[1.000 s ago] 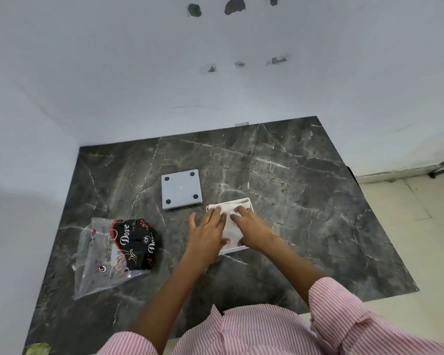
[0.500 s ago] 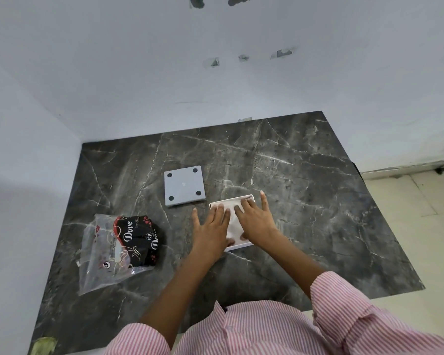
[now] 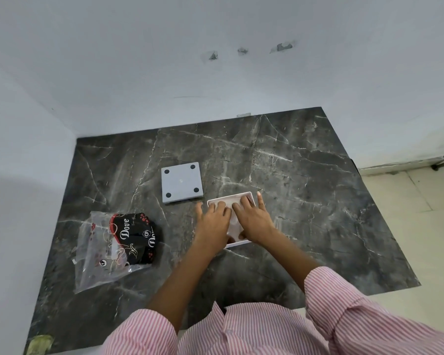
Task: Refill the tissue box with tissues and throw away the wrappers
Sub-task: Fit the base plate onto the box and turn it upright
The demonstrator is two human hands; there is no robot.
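Observation:
A white open tissue box (image 3: 249,194) lies in the middle of the dark marble table (image 3: 305,201), with white tissues (image 3: 234,222) inside it. My left hand (image 3: 213,221) and my right hand (image 3: 253,217) rest flat side by side on the tissues, fingers spread, covering most of the box. Behind and to the left, the grey square lid (image 3: 181,183) lies upside down, showing its black round feet. A clear plastic wrapper (image 3: 118,245) with black "Dove" print lies crumpled at the left of the table.
White walls close the table in at the back and the left. The right table edge drops to a pale tiled floor (image 3: 426,239). A yellowish scrap (image 3: 39,343) sits at the near left corner.
Both hands have stayed pressed on the tissues in the box; the right hand's fingers have spread a little toward the box's far edge. The camera has tilted slightly.

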